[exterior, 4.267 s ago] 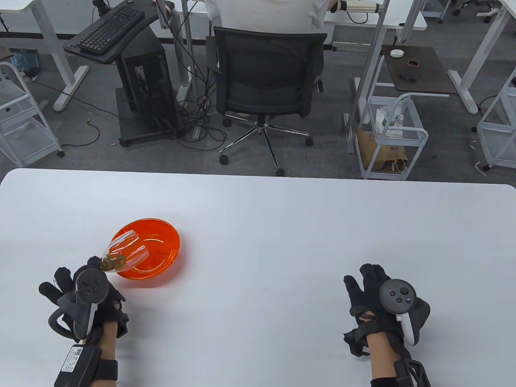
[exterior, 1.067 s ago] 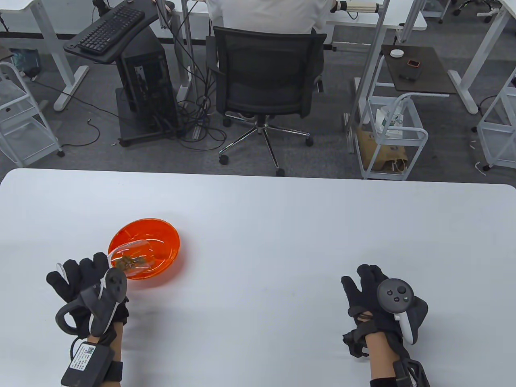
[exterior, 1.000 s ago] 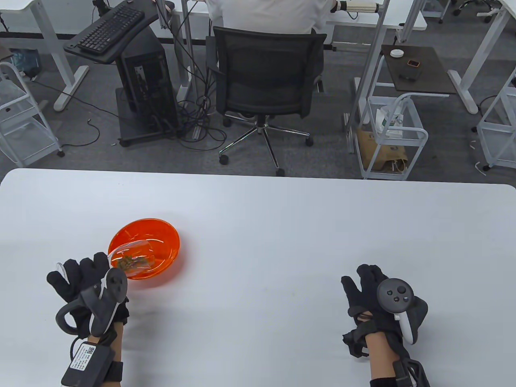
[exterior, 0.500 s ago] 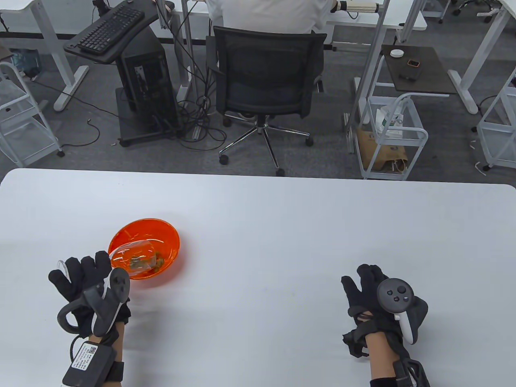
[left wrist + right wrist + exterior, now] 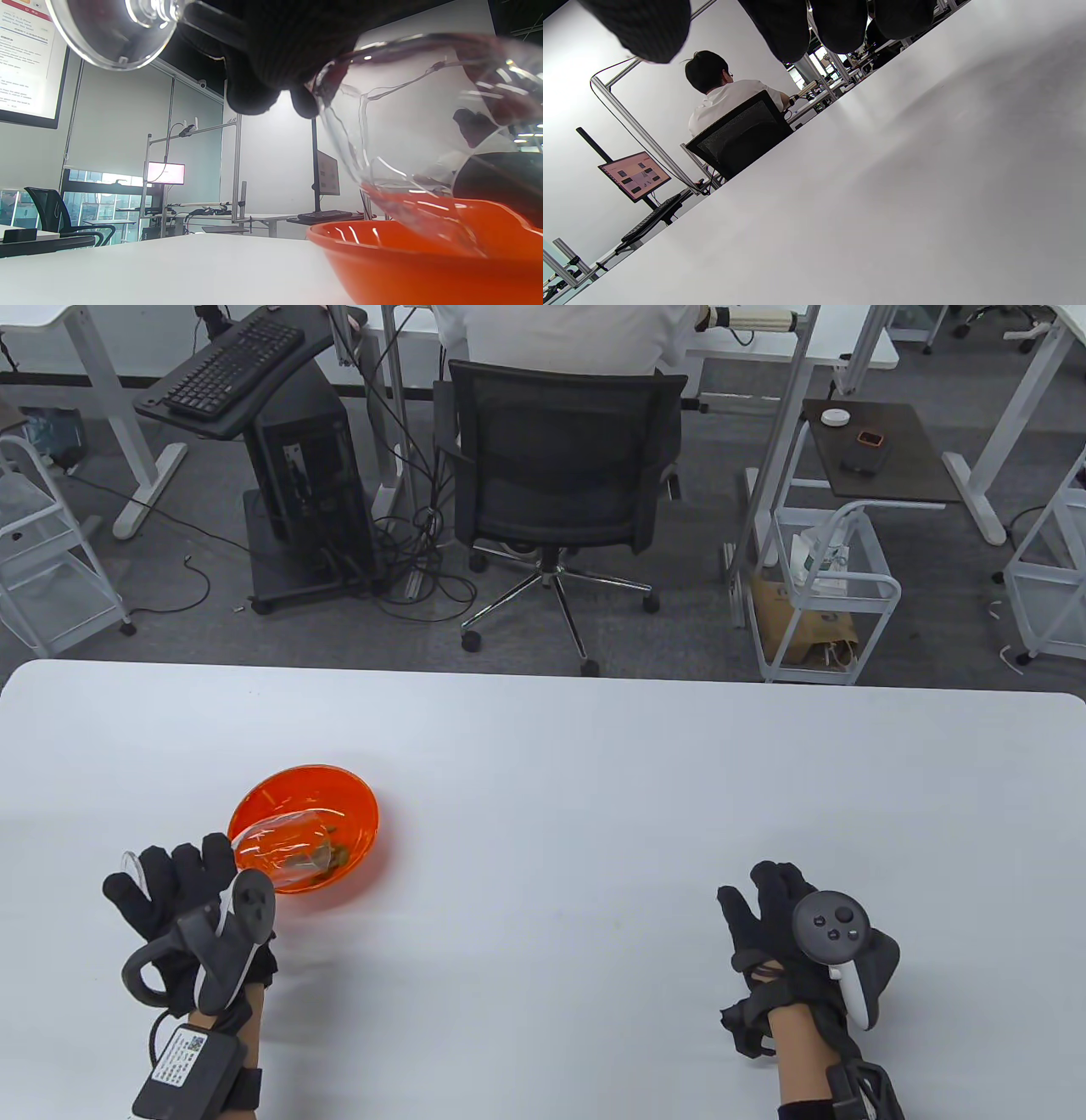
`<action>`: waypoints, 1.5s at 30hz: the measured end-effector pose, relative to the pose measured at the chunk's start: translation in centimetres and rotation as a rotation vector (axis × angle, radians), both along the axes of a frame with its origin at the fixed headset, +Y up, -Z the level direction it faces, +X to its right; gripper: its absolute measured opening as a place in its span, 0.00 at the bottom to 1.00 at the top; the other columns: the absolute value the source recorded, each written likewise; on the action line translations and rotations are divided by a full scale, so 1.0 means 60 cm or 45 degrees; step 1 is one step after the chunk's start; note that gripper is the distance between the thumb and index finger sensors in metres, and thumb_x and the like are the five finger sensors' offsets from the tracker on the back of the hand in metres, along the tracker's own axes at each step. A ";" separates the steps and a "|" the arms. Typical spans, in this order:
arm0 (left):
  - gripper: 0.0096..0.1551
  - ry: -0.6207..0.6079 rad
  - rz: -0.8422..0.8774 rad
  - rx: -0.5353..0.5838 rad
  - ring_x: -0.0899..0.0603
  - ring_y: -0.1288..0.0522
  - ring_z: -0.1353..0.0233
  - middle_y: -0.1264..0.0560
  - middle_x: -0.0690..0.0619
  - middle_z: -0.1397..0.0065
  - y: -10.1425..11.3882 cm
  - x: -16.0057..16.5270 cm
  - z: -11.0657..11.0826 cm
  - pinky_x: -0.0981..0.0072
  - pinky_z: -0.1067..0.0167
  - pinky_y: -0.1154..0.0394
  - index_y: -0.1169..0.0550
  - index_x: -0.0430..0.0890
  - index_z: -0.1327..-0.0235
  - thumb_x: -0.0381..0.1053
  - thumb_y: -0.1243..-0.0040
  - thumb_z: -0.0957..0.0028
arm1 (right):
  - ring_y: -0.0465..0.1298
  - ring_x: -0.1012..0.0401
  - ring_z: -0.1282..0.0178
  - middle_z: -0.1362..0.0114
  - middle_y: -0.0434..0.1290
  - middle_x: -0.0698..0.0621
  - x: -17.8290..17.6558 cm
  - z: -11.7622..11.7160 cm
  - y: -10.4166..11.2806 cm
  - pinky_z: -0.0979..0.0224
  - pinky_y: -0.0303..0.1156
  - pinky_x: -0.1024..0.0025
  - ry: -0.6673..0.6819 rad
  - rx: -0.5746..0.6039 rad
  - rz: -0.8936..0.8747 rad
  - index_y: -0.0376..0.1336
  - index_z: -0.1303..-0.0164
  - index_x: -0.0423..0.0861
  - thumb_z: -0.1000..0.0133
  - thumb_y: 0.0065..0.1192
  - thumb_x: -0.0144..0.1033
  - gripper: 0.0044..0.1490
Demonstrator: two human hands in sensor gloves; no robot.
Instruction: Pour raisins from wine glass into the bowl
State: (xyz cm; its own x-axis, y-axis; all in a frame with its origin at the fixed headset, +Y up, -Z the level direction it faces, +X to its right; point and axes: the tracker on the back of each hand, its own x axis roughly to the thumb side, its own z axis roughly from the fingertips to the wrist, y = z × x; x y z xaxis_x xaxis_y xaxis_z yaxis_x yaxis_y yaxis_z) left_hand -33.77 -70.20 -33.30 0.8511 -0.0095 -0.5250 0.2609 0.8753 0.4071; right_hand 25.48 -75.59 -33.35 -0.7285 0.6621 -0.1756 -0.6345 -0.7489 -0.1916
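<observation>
Wine glass [image 5: 280, 844] tipped steeply over the orange bowl [image 5: 352, 802], mouth down inside the rim, round foot [image 5: 112, 31] up and back toward the wrist. Raisins [image 5: 333, 855] lying in the bowl near the glass mouth; glass cup [image 5: 424, 127] looking clear in the left wrist view. Held at the stem by the left hand [image 5: 182, 899], gloved fingers [image 5: 271, 55] wrapped round it just behind the cup. Bowl resting on the white table [image 5: 594, 814], toward its near left part. Right hand [image 5: 802, 937] well apart on the near right, resting palm down on the tabletop, fingers [image 5: 840, 25] spread a little, holding nothing.
</observation>
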 end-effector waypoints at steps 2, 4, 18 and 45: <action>0.26 -0.003 0.030 0.009 0.38 0.38 0.23 0.18 0.47 0.30 0.000 -0.001 0.000 0.38 0.29 0.68 0.15 0.55 0.39 0.38 0.32 0.51 | 0.49 0.26 0.19 0.14 0.51 0.33 0.000 0.000 0.000 0.24 0.34 0.25 -0.002 -0.001 0.001 0.55 0.22 0.42 0.43 0.58 0.60 0.47; 0.26 -0.004 0.055 0.011 0.36 0.36 0.23 0.18 0.47 0.31 0.000 -0.002 0.001 0.37 0.30 0.68 0.16 0.53 0.38 0.38 0.32 0.51 | 0.49 0.26 0.20 0.14 0.51 0.33 0.000 0.000 0.000 0.24 0.34 0.25 -0.004 -0.001 0.000 0.55 0.22 0.42 0.43 0.58 0.60 0.47; 0.27 -0.394 0.746 0.076 0.34 0.24 0.27 0.18 0.48 0.31 0.007 0.025 0.003 0.36 0.25 0.49 0.21 0.52 0.36 0.45 0.32 0.53 | 0.49 0.26 0.20 0.14 0.51 0.33 0.001 -0.002 0.002 0.24 0.34 0.25 -0.019 0.025 -0.059 0.55 0.22 0.42 0.43 0.58 0.60 0.47; 0.26 -0.375 1.628 -0.200 0.44 0.20 0.28 0.17 0.56 0.29 -0.119 0.241 -0.176 0.45 0.27 0.31 0.18 0.66 0.41 0.49 0.26 0.54 | 0.49 0.26 0.20 0.14 0.51 0.33 -0.021 0.002 0.021 0.24 0.34 0.25 0.086 0.083 -0.195 0.55 0.22 0.41 0.43 0.58 0.60 0.47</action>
State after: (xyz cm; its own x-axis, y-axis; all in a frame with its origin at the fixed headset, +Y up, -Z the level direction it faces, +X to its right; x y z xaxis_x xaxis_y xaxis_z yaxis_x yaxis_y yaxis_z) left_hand -19.33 -77.35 -43.83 0.3869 0.8370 -0.3869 -0.8592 0.4795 0.1783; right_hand 24.20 -74.33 -33.22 -0.6272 0.7745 -0.0825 -0.7530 -0.6301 -0.1898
